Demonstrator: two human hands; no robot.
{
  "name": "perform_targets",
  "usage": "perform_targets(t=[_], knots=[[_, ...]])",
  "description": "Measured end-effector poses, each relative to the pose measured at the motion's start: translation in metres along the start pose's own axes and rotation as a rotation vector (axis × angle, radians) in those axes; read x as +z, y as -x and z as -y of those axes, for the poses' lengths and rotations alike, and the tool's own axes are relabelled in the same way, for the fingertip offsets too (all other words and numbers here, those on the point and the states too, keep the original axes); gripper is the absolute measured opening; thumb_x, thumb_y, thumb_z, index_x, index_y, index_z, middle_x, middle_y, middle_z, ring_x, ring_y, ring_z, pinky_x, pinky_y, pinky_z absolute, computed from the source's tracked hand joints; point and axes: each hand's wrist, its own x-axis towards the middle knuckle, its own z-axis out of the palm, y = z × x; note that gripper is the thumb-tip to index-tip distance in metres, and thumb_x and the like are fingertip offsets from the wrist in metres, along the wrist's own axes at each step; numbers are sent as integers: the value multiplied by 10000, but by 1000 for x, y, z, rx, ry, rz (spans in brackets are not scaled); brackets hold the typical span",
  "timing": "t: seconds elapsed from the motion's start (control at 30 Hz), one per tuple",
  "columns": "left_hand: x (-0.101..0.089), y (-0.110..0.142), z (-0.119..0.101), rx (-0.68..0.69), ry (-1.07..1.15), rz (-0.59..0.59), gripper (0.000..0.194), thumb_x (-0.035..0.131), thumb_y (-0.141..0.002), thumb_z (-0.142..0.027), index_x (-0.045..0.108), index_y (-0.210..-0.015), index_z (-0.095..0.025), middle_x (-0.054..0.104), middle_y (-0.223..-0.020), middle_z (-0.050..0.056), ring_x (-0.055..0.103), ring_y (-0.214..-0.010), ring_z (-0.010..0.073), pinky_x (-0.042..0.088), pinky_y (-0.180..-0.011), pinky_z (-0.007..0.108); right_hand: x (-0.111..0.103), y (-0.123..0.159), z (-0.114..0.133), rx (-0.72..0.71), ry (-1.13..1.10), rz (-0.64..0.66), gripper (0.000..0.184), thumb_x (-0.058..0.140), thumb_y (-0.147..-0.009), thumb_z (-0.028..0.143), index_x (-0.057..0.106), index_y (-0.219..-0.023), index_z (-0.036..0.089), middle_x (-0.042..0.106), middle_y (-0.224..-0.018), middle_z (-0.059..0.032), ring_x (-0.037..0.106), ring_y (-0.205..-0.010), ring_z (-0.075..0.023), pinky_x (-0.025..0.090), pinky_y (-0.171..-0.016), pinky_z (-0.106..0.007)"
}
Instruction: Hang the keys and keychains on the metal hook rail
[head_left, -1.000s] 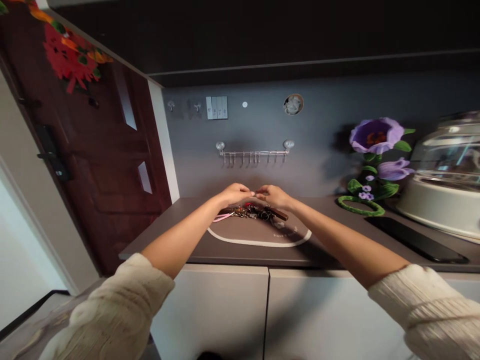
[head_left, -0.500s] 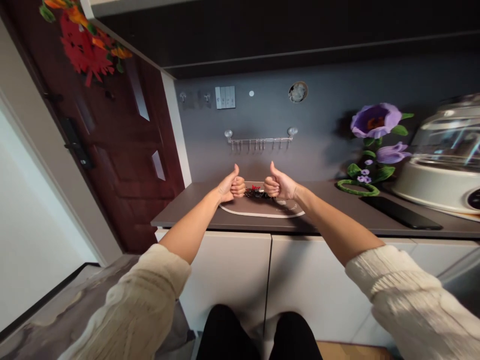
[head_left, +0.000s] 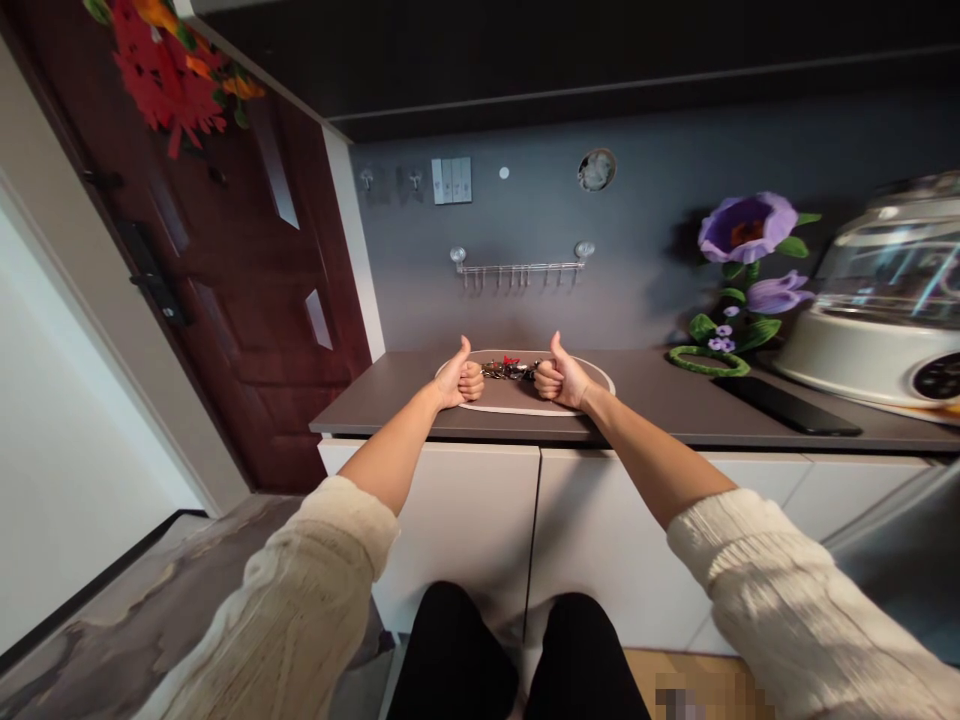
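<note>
- Left hand point(head_left: 460, 381): was folded into a fist, thumb raised.
- Right hand point(head_left: 560, 380): was folded likewise.
- Metallic cluster point(head_left: 507, 370): lay on the mat point(head_left: 508, 395), between the fists.

Home, looks like entryway. Dark red door point(head_left: 247, 310) with lock point(head_left: 156, 280), red hanging decoration point(head_left: 169, 75) left of fingers point(head_left: 471, 382); hook rail point(head_left: 521, 267) on wall point(head_left: 412, 290) beyond them; white cabinet fronts point(head_left: 457, 520) below; purple artificial flowers point(head_left: 746, 225) off to right.

No text, brand or number can be read. Small marks on switch panel point(head_left: 452, 181), above left end of hook rail point(head_left: 521, 267), too tiny to be deciphered; markings on control face point(head_left: 939, 378) of appliance point(head_left: 847, 345), right of rail, blurred.
</note>
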Motion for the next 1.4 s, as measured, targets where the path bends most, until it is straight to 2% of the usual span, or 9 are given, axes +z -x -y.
perform_targets(t=[0.2,0.33,0.4,0.57,0.67,0.77,1.07,1.27,1.4], knots=[[-2,-3,-6,11,-29,42,646,230,-604,-827,172,-451,-202,141,-364,-68,151,-330,41,125,-368,222,1,-4,7,-39,-9,-12,612,153,-695,780,169,-452,219,152,-361,62,137,-350,-64,138,-365,-221],[-6,-11,-16,102,-107,49,590,353,-664,-757,314,-507,-189,186,-390,-79,165,-342,41,128,-382,207,7,-14,16,-162,-12,-72,587,247,-731,734,269,-481,203,203,-384,62,165,-353,-59,115,-365,-208],[-7,-19,-21,206,-195,-42,522,430,-689,-691,398,-578,-182,240,-407,-81,196,-357,43,155,-398,203,11,-23,20,-231,38,-133,530,338,-744,685,370,-546,194,247,-393,67,172,-347,-55,118,-363,-202],[-11,-40,-22,481,-574,-425,332,517,-739,-486,473,-658,-167,416,-523,-55,359,-479,59,275,-504,200,18,-53,21,-392,261,-376,361,475,-744,551,492,-765,191,387,-459,67,295,-363,-61,229,-376,-195],[-14,-48,-15,525,-777,-580,248,472,-779,-393,505,-680,-168,439,-544,-49,385,-522,75,299,-549,208,17,-72,16,-451,456,-498,303,443,-774,469,520,-842,184,478,-533,46,419,-450,-81,346,-468,-203],[-20,-51,-7,513,-911,-646,210,439,-801,-339,543,-731,-171,509,-602,-28,428,-579,93,323,-593,215,15,-81,9,-472,666,-576,252,405,-800,357,537,-920,179,552,-622,21,496,-555,-102,408,-595,-231],[-33,-53,2,555,-1327,-401,234,437,-814,-308,640,-855,-198,621,-876,59,504,-871,183,366,-799,293,4,-83,-5,-447,981,-532,226,425,-804,207,574,-966,155,630,-811,-52,568,-733,-131,424,-761,-278],[-25,-51,3,508,-1402,-222,286,422,-831,-362,634,-981,-241,610,-1010,50,490,-974,187,329,-891,304,-1,-84,-3,-429,1111,-544,253,426,-779,125,592,-970,132,645,-879,-86,576,-799,-145,414,-789,-267],[-20,-49,3,486,-1424,-173,279,430,-827,-385,634,-977,-268,602,-997,39,476,-987,195,305,-903,326,0,-84,-3,-424,1148,-546,259,429,-770,113,605,-957,149,650,-866,-73,577,-813,-144,411,-796,-258]])
